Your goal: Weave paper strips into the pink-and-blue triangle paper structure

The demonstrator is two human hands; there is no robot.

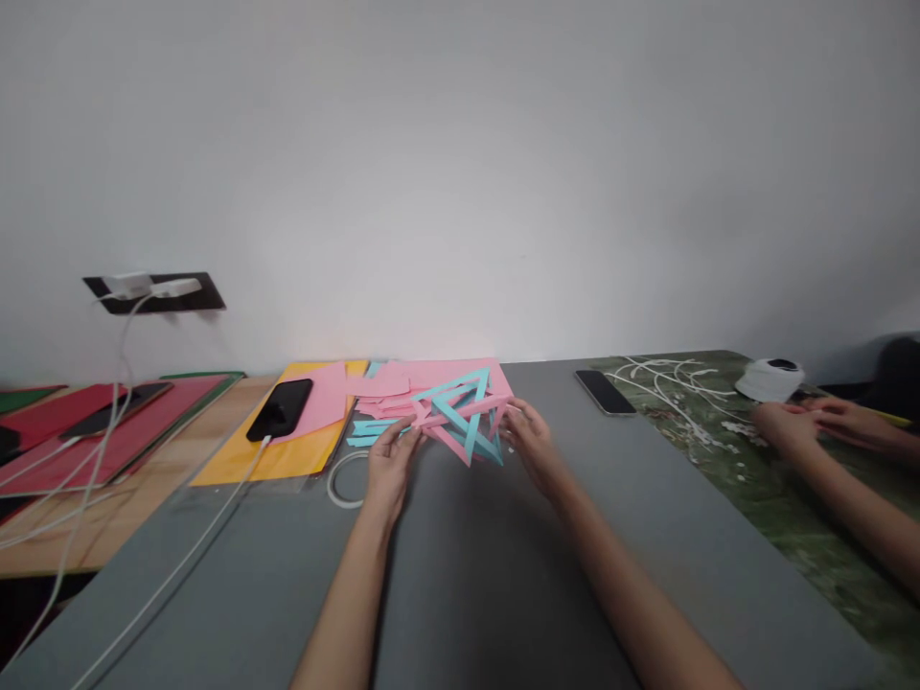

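Between my two hands is a star-shaped frame of folded pink and light-blue paper strips (471, 410), held up just over the grey table. My left hand (391, 467) pinches its left corner, where pink strips meet. At the opposite side, my right hand (530, 439) has its fingers closed on the right corner. Behind and to the left lie loose blue paper strips (370, 430) and pink paper strips (380, 406). A roll of tape (346, 482) lies flat beside my left hand.
A black phone (280, 410) on a charging cable rests on pink and yellow paper (244, 467) at left. Another phone (605, 392) lies right of the frame. At far right, a co-worker's hands (797, 428) work near a white spool (770, 379) and white cord (676, 383).
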